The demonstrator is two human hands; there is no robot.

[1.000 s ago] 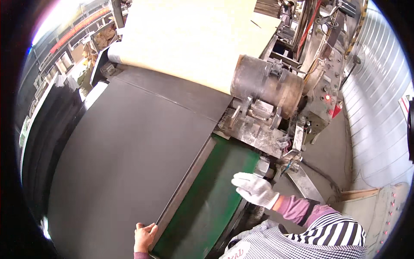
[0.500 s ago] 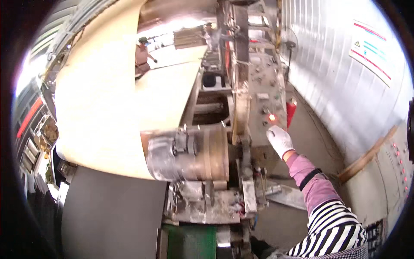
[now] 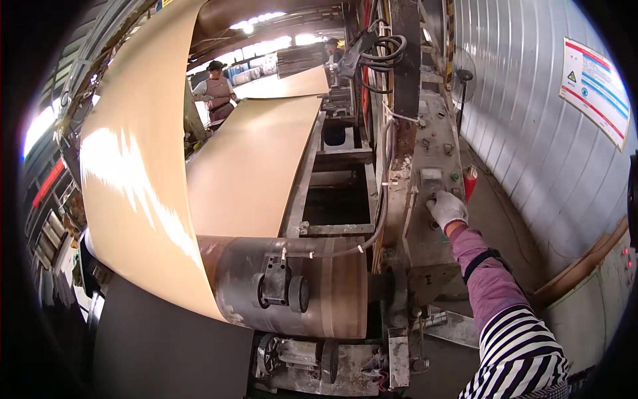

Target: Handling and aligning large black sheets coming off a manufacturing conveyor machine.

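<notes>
My right hand (image 3: 448, 208), in a white knit glove, rests at the grey control panel (image 3: 428, 251) on the right. Its fingers are curled down by a small dark control at the panel's left side; what they hold, if anything, is hidden. A green button (image 3: 455, 176) and several knobs stick up beyond the glove. Left of the panel, a wide sheet of tan material (image 3: 133, 159) runs down around a large brown roller (image 3: 335, 289). Two small black wheels on a bracket (image 3: 274, 282) sit against this roller. My left hand is out of view.
A flat tan sheet (image 3: 256, 166) extends away behind the roller. A co-worker (image 3: 216, 96) stands beside it, another person (image 3: 332, 52) farther back. Looped cables (image 3: 384, 56) hang on the upright post. A dark belt (image 3: 169, 346) lies below; a corrugated wall (image 3: 518, 100) bounds the right.
The view has shifted, with the roller now lower in it. My right hand has moved forward over the panel, and the glowing orange light no longer shows.
</notes>
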